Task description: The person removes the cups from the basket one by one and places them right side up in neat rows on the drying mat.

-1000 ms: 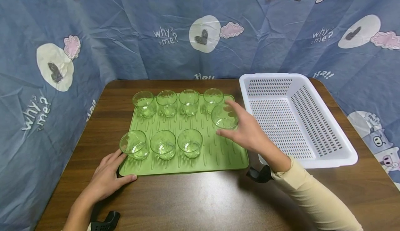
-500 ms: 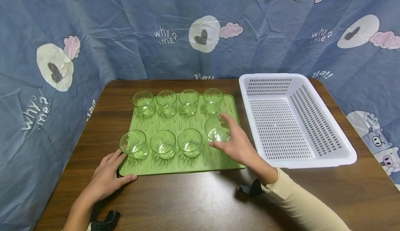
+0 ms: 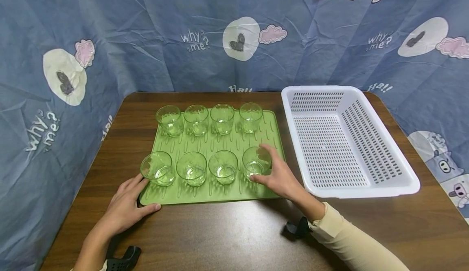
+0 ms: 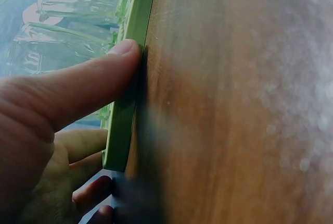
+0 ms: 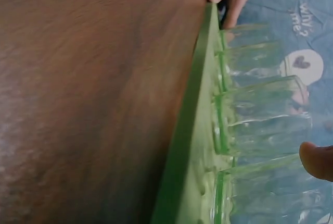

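Observation:
My right hand (image 3: 280, 178) holds a clear drinking glass (image 3: 255, 163) between thumb and fingers. This glass stands upright at the right end of the front row on a green ridged mat (image 3: 205, 195). In the right wrist view the thumb (image 5: 317, 161) shows beside the glass (image 5: 276, 193), up towards its rim. My left hand (image 3: 123, 208) rests at the mat's front left corner, thumb along the front edge and fingers by the left side. In the left wrist view the thumb (image 4: 88, 81) touches the mat's edge (image 4: 125, 114). A front-row glass (image 3: 157, 169) stands close to those fingers.
Several more clear glasses stand upright on the mat, including a back row with a glass (image 3: 250, 118) at its right end. To the mat's right sits a white perforated basket (image 3: 298, 157) on the brown wooden table (image 3: 220, 238). A printed blue cloth (image 3: 146, 38) hangs behind.
My right hand has brought the glass towards me and down, from near the back row to the right end of the front row. The left hand has stayed at the mat's corner.

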The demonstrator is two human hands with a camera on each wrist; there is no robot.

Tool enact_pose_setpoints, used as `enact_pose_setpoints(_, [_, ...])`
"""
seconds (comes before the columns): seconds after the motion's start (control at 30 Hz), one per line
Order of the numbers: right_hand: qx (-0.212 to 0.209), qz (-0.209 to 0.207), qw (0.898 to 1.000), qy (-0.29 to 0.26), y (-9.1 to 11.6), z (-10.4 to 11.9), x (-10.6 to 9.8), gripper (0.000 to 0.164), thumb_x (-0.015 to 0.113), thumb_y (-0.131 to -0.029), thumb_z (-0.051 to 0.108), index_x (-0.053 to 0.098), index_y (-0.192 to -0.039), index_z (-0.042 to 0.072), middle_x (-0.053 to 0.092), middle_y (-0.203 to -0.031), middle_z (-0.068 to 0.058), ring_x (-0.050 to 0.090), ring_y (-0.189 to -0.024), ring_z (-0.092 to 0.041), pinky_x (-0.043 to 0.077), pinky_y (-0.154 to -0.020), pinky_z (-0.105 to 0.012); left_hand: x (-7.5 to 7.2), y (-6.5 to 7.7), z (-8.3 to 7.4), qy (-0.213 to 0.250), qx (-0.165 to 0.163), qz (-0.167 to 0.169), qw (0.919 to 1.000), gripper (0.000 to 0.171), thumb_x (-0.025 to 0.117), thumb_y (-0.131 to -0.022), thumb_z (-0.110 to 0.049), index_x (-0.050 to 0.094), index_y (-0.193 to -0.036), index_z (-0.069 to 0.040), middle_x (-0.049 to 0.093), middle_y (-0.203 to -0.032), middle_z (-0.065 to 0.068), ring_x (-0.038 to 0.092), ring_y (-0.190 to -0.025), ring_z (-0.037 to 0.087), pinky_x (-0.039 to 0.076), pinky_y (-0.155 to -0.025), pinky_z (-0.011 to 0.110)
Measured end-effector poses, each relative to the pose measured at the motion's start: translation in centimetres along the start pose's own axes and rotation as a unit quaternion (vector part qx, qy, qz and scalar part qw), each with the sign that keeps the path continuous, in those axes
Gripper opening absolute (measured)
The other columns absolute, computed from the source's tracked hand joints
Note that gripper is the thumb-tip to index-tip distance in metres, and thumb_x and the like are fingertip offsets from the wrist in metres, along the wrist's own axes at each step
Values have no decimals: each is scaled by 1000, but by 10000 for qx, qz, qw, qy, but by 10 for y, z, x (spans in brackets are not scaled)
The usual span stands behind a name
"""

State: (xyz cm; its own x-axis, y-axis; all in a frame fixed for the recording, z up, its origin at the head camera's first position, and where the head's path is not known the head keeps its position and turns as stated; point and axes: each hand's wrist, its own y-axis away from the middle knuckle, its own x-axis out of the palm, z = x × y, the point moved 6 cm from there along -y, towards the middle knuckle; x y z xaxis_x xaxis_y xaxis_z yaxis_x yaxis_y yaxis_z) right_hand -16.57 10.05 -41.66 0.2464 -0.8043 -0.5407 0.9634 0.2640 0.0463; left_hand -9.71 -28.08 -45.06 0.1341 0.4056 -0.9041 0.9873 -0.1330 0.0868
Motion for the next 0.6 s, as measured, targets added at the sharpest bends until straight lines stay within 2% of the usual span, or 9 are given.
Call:
enact_pose_setpoints(0.17, [70, 96, 9999, 90, 2, -6, 2, 99, 86, -75, 18, 27, -154, 10, 40, -155, -19, 44, -139, -43, 38, -112, -60, 1, 0, 0, 15, 2, 9, 10000, 89, 80, -79, -43, 44, -145, 5, 32, -155, 30, 29, -137, 52, 29, -98, 76])
enact_pose_setpoints(0.33, [16, 81, 9998, 161, 2, -8, 2, 98, 86, -75, 19, 27, -154, 11, 39, -156, -19, 44, -138, -43, 39, -111, -61, 2, 0, 1, -10, -58, 71, 10000, 90, 80, -79, -44, 43, -145, 6, 31, -155, 30, 28, -137, 52, 29, -98, 76])
enact_pose_setpoints(0.6, [-177, 164, 9989, 392, 1, -7, 2, 96, 85, -76, 20, 29, -154, 9, 50, -147, -19, 53, -131, -41, 43, -108, -58, 2, -2, 2, -25, -37, 58, 10000, 91, 80, -80, -44, 42, -146, 5, 31, -156, 29, 29, -136, 52, 30, -97, 76])
